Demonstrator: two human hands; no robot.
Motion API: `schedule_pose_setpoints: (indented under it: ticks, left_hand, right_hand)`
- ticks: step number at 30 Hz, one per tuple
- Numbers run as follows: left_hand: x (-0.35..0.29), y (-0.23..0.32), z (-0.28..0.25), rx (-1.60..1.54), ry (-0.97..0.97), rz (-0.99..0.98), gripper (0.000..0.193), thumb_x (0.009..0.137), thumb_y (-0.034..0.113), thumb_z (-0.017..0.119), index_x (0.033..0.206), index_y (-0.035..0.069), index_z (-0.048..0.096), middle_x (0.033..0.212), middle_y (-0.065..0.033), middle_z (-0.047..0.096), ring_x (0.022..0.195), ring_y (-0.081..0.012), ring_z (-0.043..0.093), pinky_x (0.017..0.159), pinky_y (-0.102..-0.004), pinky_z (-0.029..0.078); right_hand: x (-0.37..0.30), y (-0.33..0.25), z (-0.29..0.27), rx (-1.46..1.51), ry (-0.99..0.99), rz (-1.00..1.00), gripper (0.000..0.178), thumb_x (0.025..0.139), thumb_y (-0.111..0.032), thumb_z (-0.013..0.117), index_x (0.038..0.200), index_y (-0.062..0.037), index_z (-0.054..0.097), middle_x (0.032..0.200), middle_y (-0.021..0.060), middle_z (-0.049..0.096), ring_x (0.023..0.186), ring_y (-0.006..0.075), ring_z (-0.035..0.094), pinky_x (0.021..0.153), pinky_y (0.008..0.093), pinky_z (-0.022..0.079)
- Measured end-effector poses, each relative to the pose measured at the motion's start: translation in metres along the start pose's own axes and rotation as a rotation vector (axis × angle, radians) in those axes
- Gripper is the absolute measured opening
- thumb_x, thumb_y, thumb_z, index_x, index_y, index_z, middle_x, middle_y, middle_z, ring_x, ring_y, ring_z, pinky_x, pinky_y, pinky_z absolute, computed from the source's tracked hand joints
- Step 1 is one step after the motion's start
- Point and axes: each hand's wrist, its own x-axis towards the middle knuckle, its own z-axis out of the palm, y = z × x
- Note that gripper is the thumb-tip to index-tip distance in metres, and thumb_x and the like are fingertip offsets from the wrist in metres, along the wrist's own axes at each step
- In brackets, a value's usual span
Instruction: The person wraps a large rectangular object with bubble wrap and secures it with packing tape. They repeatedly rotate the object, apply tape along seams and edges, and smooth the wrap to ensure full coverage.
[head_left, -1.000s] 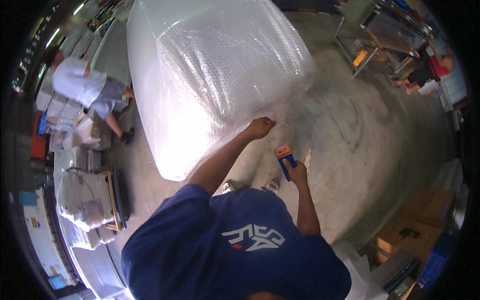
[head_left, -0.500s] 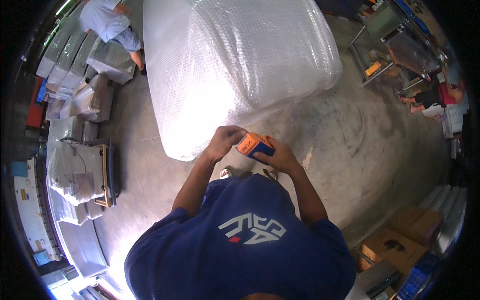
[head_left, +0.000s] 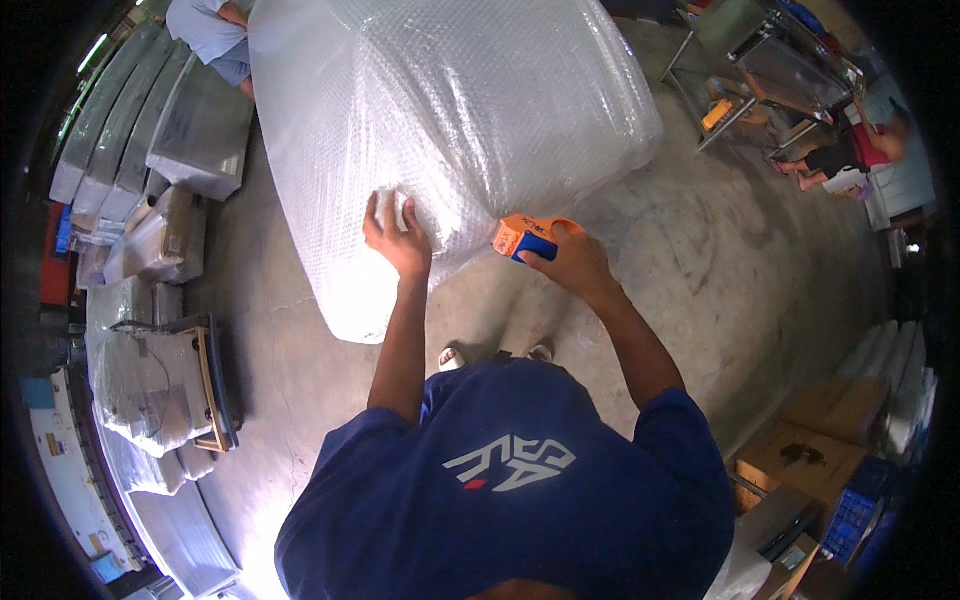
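Observation:
A large bulky load wrapped in clear bubble wrap (head_left: 500,110) stands in front of me. My left hand (head_left: 399,238) lies on its near side, fingers spread over the wrap and gripping nothing. My right hand (head_left: 580,262) is closed round an orange and blue tape dispenser (head_left: 525,236). The dispenser's front end is at the lower near edge of the wrap, to the right of my left hand. Whether it touches the wrap I cannot tell. Dark handwriting marks its orange body.
A person (head_left: 212,35) stands at the load's far left. Several wrapped packages (head_left: 200,125) line the left side, with a loaded trolley (head_left: 212,400) nearer. At right are a metal rack (head_left: 760,75) and another person (head_left: 865,148). Cardboard boxes (head_left: 800,460) lie at lower right.
My left hand has left the dispenser's front and moved forward onto the bubble wrap, fingers spreading. My right hand has carried the dispenser forward to the wrap's near edge. The person at far left bends closer.

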Motion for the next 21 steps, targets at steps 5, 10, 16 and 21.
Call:
schedule_pose_setpoints:
  ticks: [5, 10, 16, 21]
  left_hand:
    - [-0.013, 0.007, -0.017, 0.043, 0.100, -0.003, 0.072, 0.088, 0.022, 0.078, 0.148, 0.003, 0.042, 0.143, -0.0290, 0.044, 0.129, -0.0456, 0.043, 0.108, -0.0563, 0.033]
    - [-0.054, 0.064, -0.004, -0.282, -0.675, 0.866, 0.065, 0.086, 0.011, 0.071, 0.145, -0.002, 0.045, 0.155, -0.0215, 0.040, 0.148, -0.0330, 0.034, 0.120, -0.0482, 0.027]
    - [-0.083, 0.095, 0.053, 0.723, -0.803, 1.215, 0.072, 0.095, 0.021, 0.047, 0.158, -0.006, 0.026, 0.169, -0.0175, 0.021, 0.158, -0.0254, 0.016, 0.130, -0.0430, 0.003]
    - [-0.099, 0.088, 0.070, 0.780, -0.782, 1.169, 0.073, 0.094, 0.022, 0.046, 0.157, -0.008, 0.025, 0.169, -0.0173, 0.020, 0.159, -0.0261, 0.011, 0.129, -0.0426, -0.001]
  right_hand:
    - [0.012, 0.053, 0.010, -0.030, 0.086, 0.014, 0.063, 0.080, -0.055, 0.078, 0.112, -0.0019, 0.066, 0.105, 0.0206, 0.071, 0.095, 0.0402, 0.070, 0.083, 0.0490, 0.056]
    - [0.017, 0.096, 0.019, 0.080, 0.081, 0.220, 0.068, 0.080, -0.059, 0.077, 0.112, 0.0000, 0.066, 0.106, 0.0221, 0.072, 0.097, 0.0413, 0.070, 0.084, 0.0502, 0.056]
    - [0.010, 0.140, 0.037, 0.064, 0.108, 0.468, 0.066, 0.083, -0.060, 0.074, 0.109, 0.0000, 0.070, 0.104, 0.0240, 0.072, 0.099, 0.0422, 0.070, 0.085, 0.0497, 0.056]
    - [-0.001, 0.173, 0.081, 0.294, 0.181, 0.859, 0.071, 0.083, -0.063, 0.074, 0.102, 0.0051, 0.071, 0.100, 0.0240, 0.073, 0.093, 0.0393, 0.072, 0.082, 0.0476, 0.055]
